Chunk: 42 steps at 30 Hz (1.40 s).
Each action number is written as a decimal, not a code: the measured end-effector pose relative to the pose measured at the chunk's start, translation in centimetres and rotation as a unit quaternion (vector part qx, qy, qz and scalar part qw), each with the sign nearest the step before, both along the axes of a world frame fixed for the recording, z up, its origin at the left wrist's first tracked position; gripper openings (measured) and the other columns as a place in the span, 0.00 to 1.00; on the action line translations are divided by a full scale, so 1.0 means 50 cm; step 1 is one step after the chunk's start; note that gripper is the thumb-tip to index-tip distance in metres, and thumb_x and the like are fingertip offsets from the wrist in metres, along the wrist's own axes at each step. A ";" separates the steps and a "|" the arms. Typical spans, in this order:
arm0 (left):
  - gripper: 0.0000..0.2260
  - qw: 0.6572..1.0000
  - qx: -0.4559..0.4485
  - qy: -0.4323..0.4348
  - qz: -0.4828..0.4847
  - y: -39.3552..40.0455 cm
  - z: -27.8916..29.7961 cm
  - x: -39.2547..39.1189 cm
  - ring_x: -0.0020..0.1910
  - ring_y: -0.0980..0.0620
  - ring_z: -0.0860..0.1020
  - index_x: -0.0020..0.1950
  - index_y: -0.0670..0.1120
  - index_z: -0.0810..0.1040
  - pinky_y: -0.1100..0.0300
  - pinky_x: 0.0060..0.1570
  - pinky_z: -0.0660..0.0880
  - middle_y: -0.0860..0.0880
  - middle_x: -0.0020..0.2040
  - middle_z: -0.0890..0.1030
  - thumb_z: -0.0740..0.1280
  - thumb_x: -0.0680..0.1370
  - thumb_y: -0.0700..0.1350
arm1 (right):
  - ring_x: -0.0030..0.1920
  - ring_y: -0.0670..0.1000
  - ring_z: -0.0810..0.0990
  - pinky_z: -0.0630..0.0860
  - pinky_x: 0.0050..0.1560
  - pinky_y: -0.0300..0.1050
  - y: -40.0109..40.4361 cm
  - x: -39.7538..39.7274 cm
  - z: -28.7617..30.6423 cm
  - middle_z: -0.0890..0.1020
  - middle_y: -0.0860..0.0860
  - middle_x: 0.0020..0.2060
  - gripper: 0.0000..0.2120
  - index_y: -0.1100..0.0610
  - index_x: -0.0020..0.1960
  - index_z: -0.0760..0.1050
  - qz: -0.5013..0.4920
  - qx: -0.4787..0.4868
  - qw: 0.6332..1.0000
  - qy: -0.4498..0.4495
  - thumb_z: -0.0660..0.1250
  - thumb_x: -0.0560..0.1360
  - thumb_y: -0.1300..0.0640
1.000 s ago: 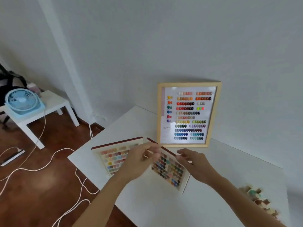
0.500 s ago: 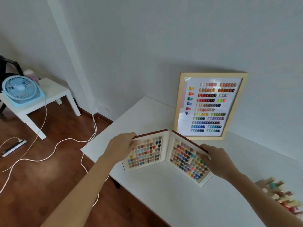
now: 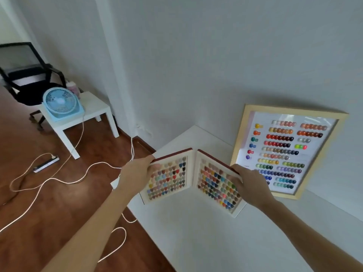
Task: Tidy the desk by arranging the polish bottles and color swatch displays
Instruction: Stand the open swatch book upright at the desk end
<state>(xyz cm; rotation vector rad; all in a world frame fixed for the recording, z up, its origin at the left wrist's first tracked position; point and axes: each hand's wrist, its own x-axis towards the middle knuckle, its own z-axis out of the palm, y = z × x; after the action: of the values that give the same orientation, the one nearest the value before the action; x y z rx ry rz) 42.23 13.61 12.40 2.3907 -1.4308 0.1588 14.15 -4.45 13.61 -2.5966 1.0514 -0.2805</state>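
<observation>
A folding swatch book (image 3: pixel 193 177) with red covers stands opened in a V on the white desk (image 3: pixel 206 242), its two panels filled with rows of coloured nail tips. My left hand (image 3: pixel 137 173) grips the outer edge of the left panel. My right hand (image 3: pixel 249 185) grips the outer edge of the right panel. Behind it, a wood-framed swatch display (image 3: pixel 286 152) leans upright against the wall. No polish bottles are in view.
The desk's left edge drops to a wooden floor with white cables (image 3: pixel 59 179) and a power strip (image 3: pixel 46 163). A small white side table (image 3: pixel 78 116) carries a blue fan (image 3: pixel 60 104). A black office chair (image 3: pixel 27 75) stands behind it.
The swatch book went from lying flat to standing opened in a V, with a hand on each outer edge. The view swung left, so the polish bottles at right left the frame.
</observation>
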 end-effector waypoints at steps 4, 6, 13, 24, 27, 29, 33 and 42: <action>0.06 0.998 0.011 0.007 0.059 -0.001 0.012 0.059 0.36 0.45 0.81 0.53 0.49 0.73 0.54 0.36 0.78 0.48 0.39 0.82 0.59 0.80 0.49 | 0.37 0.50 0.81 0.81 0.42 0.45 -0.022 0.117 0.007 0.83 0.50 0.48 0.10 0.52 0.59 0.71 0.007 0.005 1.000 -0.025 0.60 0.79 0.53; 0.07 0.997 0.008 0.008 0.082 -0.007 0.014 0.090 0.37 0.44 0.81 0.55 0.49 0.73 0.51 0.38 0.79 0.48 0.40 0.82 0.59 0.80 0.49 | 0.41 0.51 0.83 0.81 0.45 0.46 -0.034 0.171 0.004 0.83 0.50 0.51 0.11 0.51 0.60 0.71 0.014 0.004 0.999 -0.035 0.61 0.78 0.52; 0.10 0.993 -0.001 0.025 0.117 -0.049 0.006 0.192 0.34 0.46 0.81 0.53 0.49 0.74 0.50 0.37 0.81 0.49 0.39 0.82 0.58 0.80 0.52 | 0.37 0.47 0.80 0.79 0.39 0.41 -0.072 0.328 -0.014 0.83 0.48 0.49 0.09 0.49 0.57 0.71 -0.004 0.007 1.000 -0.030 0.62 0.77 0.50; 0.08 0.992 0.020 0.045 0.119 -0.102 -0.022 0.278 0.28 0.50 0.78 0.46 0.49 0.72 0.57 0.32 0.79 0.52 0.34 0.78 0.59 0.79 0.52 | 0.30 0.45 0.76 0.74 0.31 0.38 -0.088 0.469 -0.047 0.83 0.49 0.46 0.08 0.50 0.56 0.71 -0.066 0.039 0.997 -0.024 0.60 0.78 0.52; 0.09 0.992 0.023 0.057 0.107 -0.104 -0.030 0.288 0.27 0.51 0.77 0.46 0.48 0.72 0.61 0.29 0.74 0.53 0.33 0.77 0.59 0.79 0.53 | 0.32 0.46 0.77 0.77 0.34 0.39 -0.086 0.477 -0.053 0.83 0.49 0.47 0.09 0.49 0.57 0.72 -0.076 0.048 0.996 -0.024 0.60 0.77 0.52; 0.09 0.991 0.030 0.076 0.101 -0.103 -0.030 0.290 0.31 0.49 0.80 0.47 0.49 0.72 0.57 0.32 0.79 0.51 0.35 0.79 0.58 0.79 0.53 | 0.34 0.47 0.79 0.78 0.35 0.41 -0.087 0.478 -0.052 0.83 0.48 0.48 0.10 0.49 0.58 0.71 -0.073 0.054 0.996 -0.018 0.61 0.77 0.52; 0.11 0.990 0.039 0.093 0.099 -0.103 -0.032 0.299 0.31 0.51 0.79 0.47 0.48 0.72 0.60 0.28 0.76 0.51 0.36 0.78 0.58 0.79 0.55 | 0.35 0.48 0.79 0.76 0.34 0.39 -0.088 0.476 -0.042 0.83 0.50 0.47 0.10 0.50 0.58 0.71 -0.054 0.063 0.996 -0.010 0.61 0.78 0.52; 0.15 0.996 -0.035 0.066 0.055 -0.159 0.012 0.247 0.50 0.45 0.78 0.58 0.46 0.74 0.47 0.50 0.79 0.45 0.51 0.80 0.64 0.77 0.54 | 0.45 0.53 0.82 0.77 0.41 0.43 -0.090 0.423 -0.006 0.82 0.52 0.56 0.18 0.51 0.65 0.68 -0.067 0.074 0.994 -0.043 0.61 0.78 0.47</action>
<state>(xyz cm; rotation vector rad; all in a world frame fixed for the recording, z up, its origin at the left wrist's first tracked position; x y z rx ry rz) 54.59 5.69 13.01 2.3755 -1.2170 0.0745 35.29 -8.94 13.32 -2.3663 1.1713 -0.3313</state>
